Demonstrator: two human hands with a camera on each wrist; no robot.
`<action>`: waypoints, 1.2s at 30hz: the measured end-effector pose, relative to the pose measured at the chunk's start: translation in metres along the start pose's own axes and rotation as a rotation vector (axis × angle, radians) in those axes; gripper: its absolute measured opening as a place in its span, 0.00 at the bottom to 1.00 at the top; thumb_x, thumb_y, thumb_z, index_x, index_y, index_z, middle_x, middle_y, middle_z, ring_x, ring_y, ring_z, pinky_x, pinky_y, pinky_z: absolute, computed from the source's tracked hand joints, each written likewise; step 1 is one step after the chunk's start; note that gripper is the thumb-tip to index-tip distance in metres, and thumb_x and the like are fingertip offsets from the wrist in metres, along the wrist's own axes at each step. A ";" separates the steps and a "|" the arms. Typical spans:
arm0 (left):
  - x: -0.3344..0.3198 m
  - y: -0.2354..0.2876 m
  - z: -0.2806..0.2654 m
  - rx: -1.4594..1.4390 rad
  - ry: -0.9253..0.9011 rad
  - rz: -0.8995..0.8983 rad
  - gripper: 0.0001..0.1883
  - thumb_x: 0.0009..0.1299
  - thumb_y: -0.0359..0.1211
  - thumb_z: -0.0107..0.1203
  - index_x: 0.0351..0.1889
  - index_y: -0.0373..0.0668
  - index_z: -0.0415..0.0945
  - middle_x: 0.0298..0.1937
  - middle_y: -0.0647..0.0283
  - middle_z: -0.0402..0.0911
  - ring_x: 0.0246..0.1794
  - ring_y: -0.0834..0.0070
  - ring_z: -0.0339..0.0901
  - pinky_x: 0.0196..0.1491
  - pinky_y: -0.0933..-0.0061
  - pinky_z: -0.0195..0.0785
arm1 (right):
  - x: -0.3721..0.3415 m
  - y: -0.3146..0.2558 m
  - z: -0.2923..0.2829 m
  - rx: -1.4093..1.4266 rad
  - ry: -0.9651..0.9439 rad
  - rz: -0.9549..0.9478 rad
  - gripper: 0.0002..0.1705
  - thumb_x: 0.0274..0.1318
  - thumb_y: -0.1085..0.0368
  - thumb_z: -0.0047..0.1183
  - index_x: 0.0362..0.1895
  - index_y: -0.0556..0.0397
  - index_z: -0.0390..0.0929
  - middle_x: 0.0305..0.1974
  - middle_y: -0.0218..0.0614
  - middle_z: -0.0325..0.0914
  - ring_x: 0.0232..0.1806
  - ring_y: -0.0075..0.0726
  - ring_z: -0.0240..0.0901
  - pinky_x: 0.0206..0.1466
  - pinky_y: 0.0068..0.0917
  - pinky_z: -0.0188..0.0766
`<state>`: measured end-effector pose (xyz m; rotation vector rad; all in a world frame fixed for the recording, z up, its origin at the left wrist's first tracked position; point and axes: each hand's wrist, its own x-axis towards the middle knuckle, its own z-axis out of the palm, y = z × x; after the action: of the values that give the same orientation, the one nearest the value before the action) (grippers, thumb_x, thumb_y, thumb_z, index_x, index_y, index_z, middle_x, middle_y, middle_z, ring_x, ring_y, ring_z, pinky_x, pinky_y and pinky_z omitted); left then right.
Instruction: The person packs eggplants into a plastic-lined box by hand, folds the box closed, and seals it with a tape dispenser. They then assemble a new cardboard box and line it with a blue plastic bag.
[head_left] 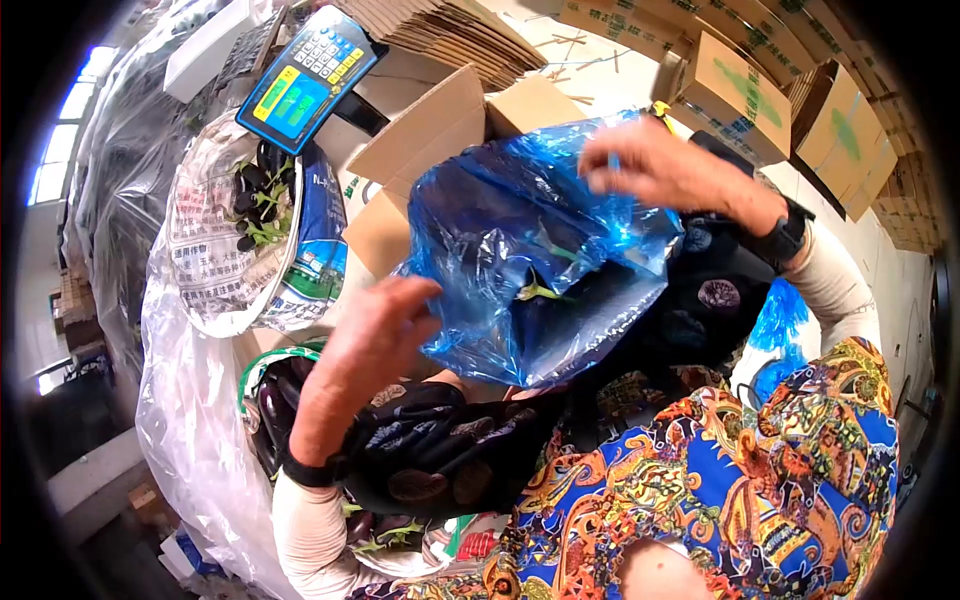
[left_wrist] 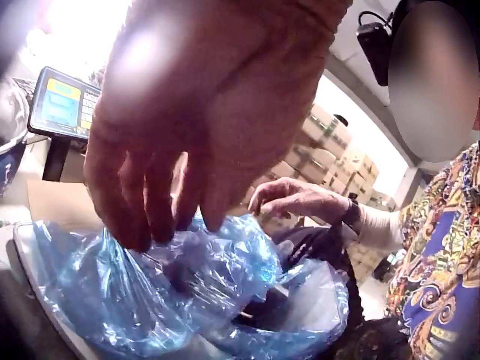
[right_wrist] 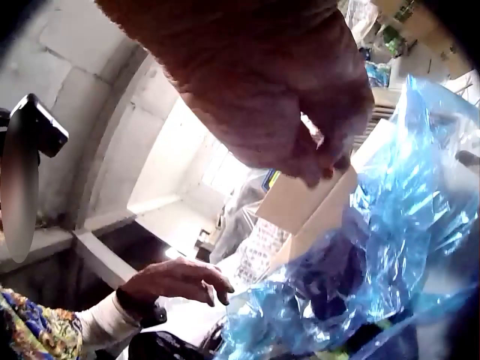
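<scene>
A blue translucent plastic bag point(head_left: 470, 290) lines a cardboard box point(head_left: 425, 130), and dark eggplants with a green stem point(head_left: 540, 290) show through and inside it. My left hand point(head_left: 385, 325) is at the bag's left edge with loosely bent fingers; in the left wrist view its fingertips overlap the gathered plastic point(left_wrist: 127, 300). Over the bag's far right side is my right hand point(head_left: 660, 165), blurred, its fingers relaxed. In the right wrist view the right hand point(right_wrist: 300, 127) hangs above the box flap point(right_wrist: 307, 202), with nothing showing between its fingers.
A scale display point(head_left: 305, 85) stands behind the box. At left is a printed sack point(head_left: 215, 230) with eggplants in it. More eggplants point(head_left: 285, 395) fill a green-rimmed container by my left forearm. Flattened cartons point(head_left: 450, 35) and stacked boxes point(head_left: 740, 95) are at the back.
</scene>
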<state>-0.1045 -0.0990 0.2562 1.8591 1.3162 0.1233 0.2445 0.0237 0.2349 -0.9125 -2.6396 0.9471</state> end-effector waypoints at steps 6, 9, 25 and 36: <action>0.003 -0.038 0.019 0.454 0.220 0.011 0.32 0.60 0.38 0.67 0.60 0.37 0.70 0.48 0.46 0.78 0.50 0.53 0.78 0.52 0.61 0.71 | 0.002 0.066 0.009 -0.484 0.061 0.163 0.26 0.53 0.53 0.63 0.52 0.55 0.75 0.38 0.41 0.78 0.38 0.42 0.74 0.42 0.38 0.72; 0.011 -0.029 0.026 0.510 0.093 -0.076 0.33 0.58 0.40 0.68 0.60 0.37 0.70 0.45 0.46 0.79 0.47 0.52 0.78 0.49 0.58 0.71 | 0.011 0.070 0.009 0.165 -0.268 0.319 0.19 0.56 0.56 0.62 0.46 0.54 0.78 0.32 0.33 0.78 0.30 0.29 0.72 0.35 0.28 0.70; 0.028 -0.070 0.039 0.329 0.099 -0.234 0.32 0.57 0.34 0.68 0.58 0.34 0.68 0.42 0.44 0.80 0.42 0.45 0.78 0.47 0.54 0.71 | 0.017 0.034 0.023 0.616 -0.019 0.377 0.37 0.55 0.40 0.60 0.60 0.52 0.73 0.47 0.35 0.76 0.47 0.30 0.72 0.48 0.26 0.71; 0.042 -0.019 0.022 -0.330 0.148 -0.036 0.25 0.67 0.32 0.62 0.60 0.36 0.70 0.48 0.61 0.81 0.44 0.75 0.77 0.50 0.71 0.72 | -0.015 -0.013 0.005 0.291 -0.281 0.220 0.30 0.55 0.45 0.60 0.56 0.48 0.75 0.49 0.40 0.77 0.45 0.41 0.77 0.47 0.34 0.74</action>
<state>-0.0884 -0.0754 0.2140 1.5687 1.3381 0.4397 0.2480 0.0038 0.2394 -1.0773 -2.5511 1.5706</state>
